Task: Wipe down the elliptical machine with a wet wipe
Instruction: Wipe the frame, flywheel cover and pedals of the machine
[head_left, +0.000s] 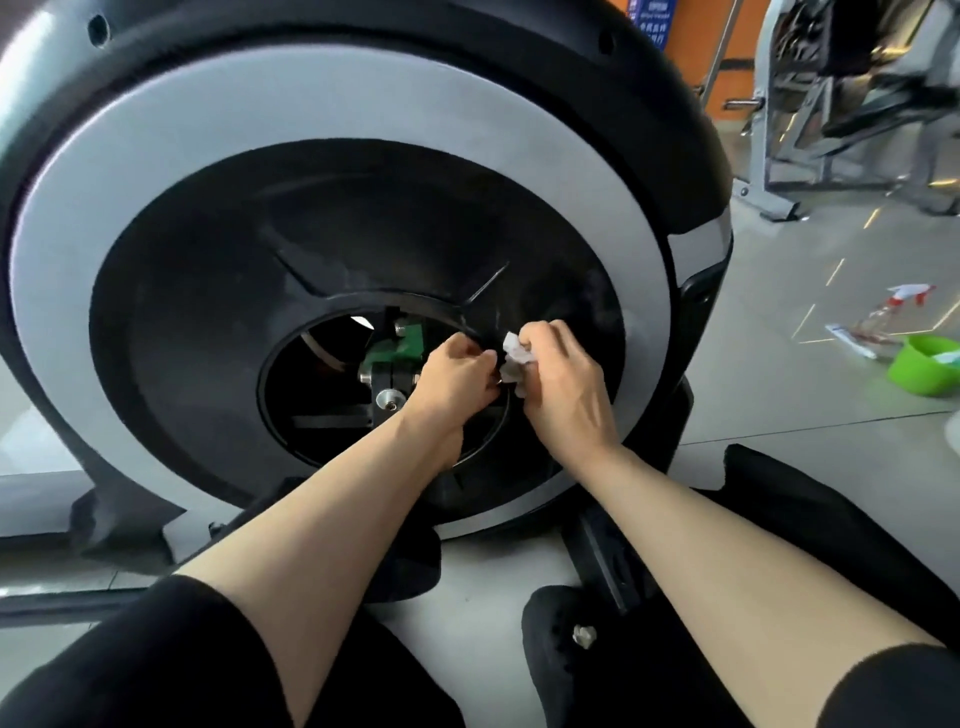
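Note:
The elliptical machine's big flywheel housing (332, 171) fills the view, a grey ring around a black dished disc with an open hub showing a green part (402, 345). A crumpled white wet wipe (515, 358) sits at the hub's right rim. My right hand (563, 387) grips the wipe from the right. My left hand (457, 376) pinches its lower left edge, fingers curled, in front of the hub opening.
A green basin (922, 366) and a spray bottle (906, 299) lie on the grey floor at the right. Another grey gym machine frame (810, 119) stands at the back right. My black-clad legs and a shoe (566, 654) are at the bottom, beside the machine's black base.

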